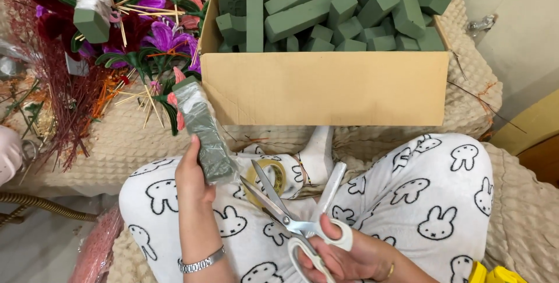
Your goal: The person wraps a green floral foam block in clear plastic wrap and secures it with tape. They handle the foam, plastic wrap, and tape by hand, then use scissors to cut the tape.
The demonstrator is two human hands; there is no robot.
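Scissors [285, 216] with white handles sit closest to the lens, gripped by the right hand [349, 254], whose thumb passes through one loop while the fingers curl around the other; the blades stand open in a narrow V pointing up and to the left. Beyond them, by size, comes the cardboard box [326, 88] packed with dark green foam bricks [326, 6], resting on a beige quilted cover [116, 143]. To its left lies a heap of purple and pink craft flowers [145, 32] with wooden sticks poking out. Smaller again is the wrapped foam block [204, 128], clamped in the left hand [195, 172] by its lower end, its long axis running up and slightly left from the palm. That block lies up and left of the blade tips, close but apart from them, so the right hand is the one that would close the gap. A roll of clear tape [278, 173] rests on the lap, partly hidden behind the blades. How the film wrap ends at the block's base is covered by the fingers.
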